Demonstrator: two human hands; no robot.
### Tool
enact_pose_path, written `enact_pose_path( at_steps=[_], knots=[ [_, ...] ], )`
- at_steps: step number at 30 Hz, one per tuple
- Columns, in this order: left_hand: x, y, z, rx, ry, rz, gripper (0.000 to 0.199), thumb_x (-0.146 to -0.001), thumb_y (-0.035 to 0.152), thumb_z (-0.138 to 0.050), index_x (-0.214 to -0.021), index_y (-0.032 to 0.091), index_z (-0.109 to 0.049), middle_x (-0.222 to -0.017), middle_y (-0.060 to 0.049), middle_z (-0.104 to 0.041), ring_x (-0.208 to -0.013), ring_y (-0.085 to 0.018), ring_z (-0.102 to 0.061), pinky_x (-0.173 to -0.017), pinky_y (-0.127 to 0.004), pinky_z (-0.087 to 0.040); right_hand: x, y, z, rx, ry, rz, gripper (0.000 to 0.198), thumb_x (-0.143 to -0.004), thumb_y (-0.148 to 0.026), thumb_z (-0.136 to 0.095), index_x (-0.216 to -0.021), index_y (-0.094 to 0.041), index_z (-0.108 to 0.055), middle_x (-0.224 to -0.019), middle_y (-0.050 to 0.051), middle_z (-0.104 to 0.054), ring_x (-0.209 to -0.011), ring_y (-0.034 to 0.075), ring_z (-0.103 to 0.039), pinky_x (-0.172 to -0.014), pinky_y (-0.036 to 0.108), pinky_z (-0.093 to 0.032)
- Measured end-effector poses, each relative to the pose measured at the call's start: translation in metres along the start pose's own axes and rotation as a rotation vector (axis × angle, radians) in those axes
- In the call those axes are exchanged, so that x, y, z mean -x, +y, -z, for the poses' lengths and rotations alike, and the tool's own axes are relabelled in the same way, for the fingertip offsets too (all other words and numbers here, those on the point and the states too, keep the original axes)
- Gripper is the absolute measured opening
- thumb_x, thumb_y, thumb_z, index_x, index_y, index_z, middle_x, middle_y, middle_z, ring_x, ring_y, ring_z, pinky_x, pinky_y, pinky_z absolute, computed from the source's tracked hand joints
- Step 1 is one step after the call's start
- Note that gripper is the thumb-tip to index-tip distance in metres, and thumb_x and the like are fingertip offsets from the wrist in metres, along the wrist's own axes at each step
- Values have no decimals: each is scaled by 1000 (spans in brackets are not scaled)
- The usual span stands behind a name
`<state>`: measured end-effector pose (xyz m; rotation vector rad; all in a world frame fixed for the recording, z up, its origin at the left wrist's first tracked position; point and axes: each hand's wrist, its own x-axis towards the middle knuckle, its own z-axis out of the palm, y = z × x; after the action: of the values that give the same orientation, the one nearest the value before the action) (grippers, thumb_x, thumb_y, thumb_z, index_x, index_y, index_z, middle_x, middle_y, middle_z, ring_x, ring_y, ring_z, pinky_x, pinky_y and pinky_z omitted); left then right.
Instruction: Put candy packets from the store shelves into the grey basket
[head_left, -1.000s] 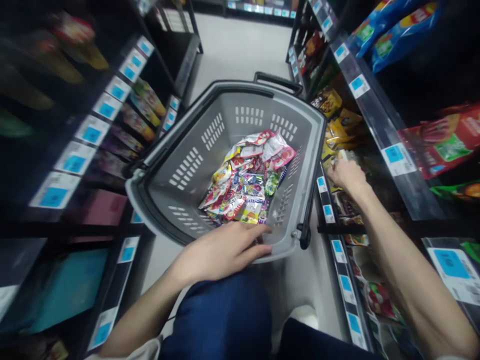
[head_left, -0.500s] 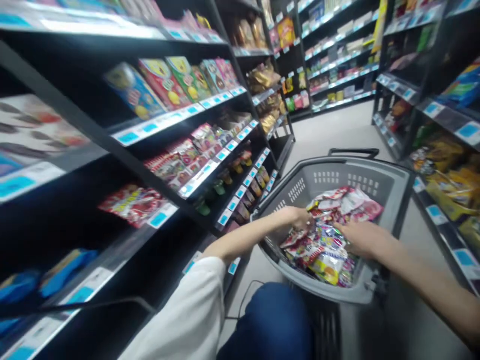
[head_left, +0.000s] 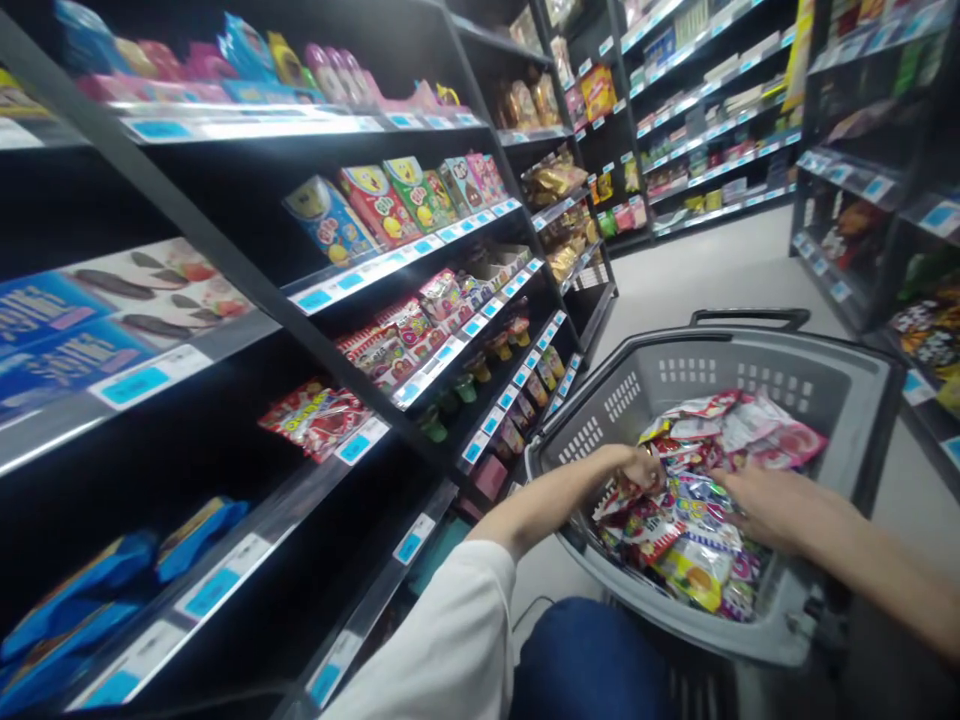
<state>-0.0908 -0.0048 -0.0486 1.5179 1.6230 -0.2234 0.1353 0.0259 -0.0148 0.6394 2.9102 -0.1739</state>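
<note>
A grey plastic shopping basket (head_left: 847, 440) stands in front of my knee with shiny candy bags inside. Deep in its left part, my left hand (head_left: 636, 472) is closed, fingers curled on a red candy bag (head_left: 660, 535). From the right, my right hand (head_left: 772, 505) reaches in, its fingers closed at the edge of a purple and blue candy bag (head_left: 697, 500). A yellow candy bag (head_left: 699, 570) lies at the near end. Pink and white bags (head_left: 772, 428) rest toward the far side. Some fingertips are hidden among the wrappers.
Shelves with blue price tags line the left, holding candy boxes (head_left: 382, 205), a red candy bag (head_left: 319, 415) and blue packets (head_left: 82, 600). More shelves (head_left: 847, 185) stand at right. Pale aisle floor (head_left: 697, 265) runs beyond the basket, whose black handle (head_left: 750, 318) lies at its far rim.
The view has turned left, so the shelves, basket and hands sit farther right and lower. Both hands stay among the candy bags, with little movement relative to the basket.
</note>
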Motion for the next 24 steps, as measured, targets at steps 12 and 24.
enact_pose_path(
  at_steps=[12,24],
  knots=[
    [74,79,29,1344,556,-673,21,-76,20,-72,-97,16,-70,-91,-3,-72,-74,-10,-66,-81,-26,-55,8,12,35,-619,605,-133,54,-92,-52,-54,-133,-17,-52,-126,16,-66,-117,37,-63,-98,51,-51],
    [73,66,27,1083,1045,-470,50,-67,35,-88,-110,19,-68,-111,-9,-71,-97,-17,-67,-84,-28,-52,23,14,51,-1536,428,-160,53,-76,-57,-77,-110,-20,-64,-78,8,-73,-66,25,-74,-60,38,-64]
  ],
)
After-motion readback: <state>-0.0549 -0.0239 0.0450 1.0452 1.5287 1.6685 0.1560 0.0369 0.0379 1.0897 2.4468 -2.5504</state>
